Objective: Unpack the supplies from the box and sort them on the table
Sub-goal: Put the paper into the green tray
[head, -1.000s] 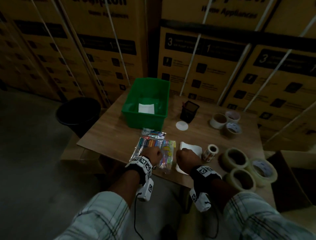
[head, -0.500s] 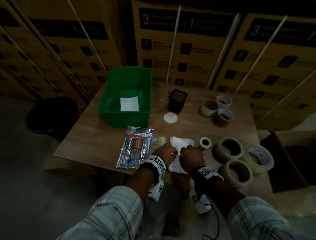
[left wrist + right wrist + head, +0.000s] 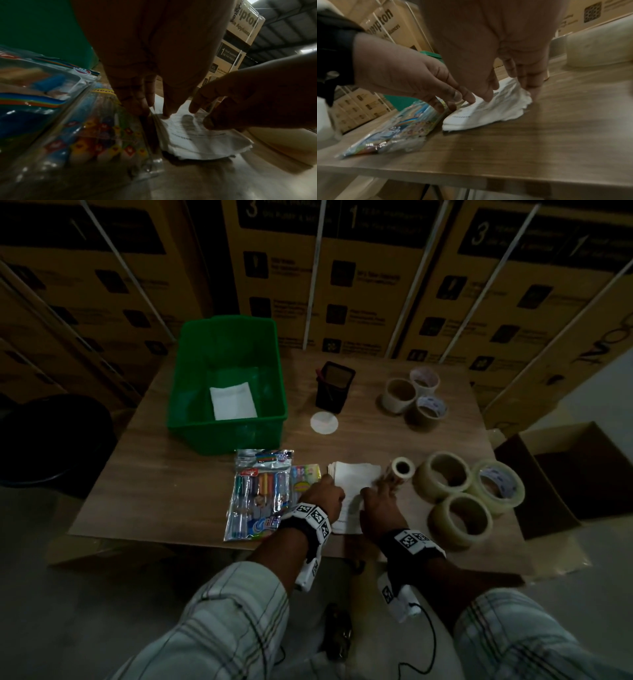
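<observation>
Down at the near edge of the wood-grain table (image 3: 191,484), both hands worked on a thin stack of white printed paper sheets (image 3: 354,479), its edges soft and slightly ragged. The left hand (image 3: 325,496) lay over the stack's left side with fingers nearly straight, fingertips (image 3: 167,113) pressing down on the top sheet. The right hand (image 3: 378,503) sat on the stack's right side, fingers extended and bent down over that edge, tips (image 3: 534,93) against the paper where it bunched; whether it gripped the sheets or only pushed them could not be told.

Just left of the paper stack lay two glossy, crinkled plastic packs: a larger pen pack (image 3: 260,494) with coloured barrels showing through clear film, and a narrower bright pack (image 3: 305,477) between it and the paper, touching the left hand. Just right of the stack stood a small cylindrical label roll (image 3: 402,470) with a hollow core. Further right of the stack sat three wide translucent tape rolls (image 3: 442,479) grouped together, and beyond them, off the table, an open cardboard box (image 3: 561,470). Behind the stack stood a rectangular green plastic bin (image 3: 226,381) holding a white folded sheet, a black mesh pen holder (image 3: 334,388), a flat white disc (image 3: 323,422), and three smaller tape rolls (image 3: 399,395) clustered together.
</observation>
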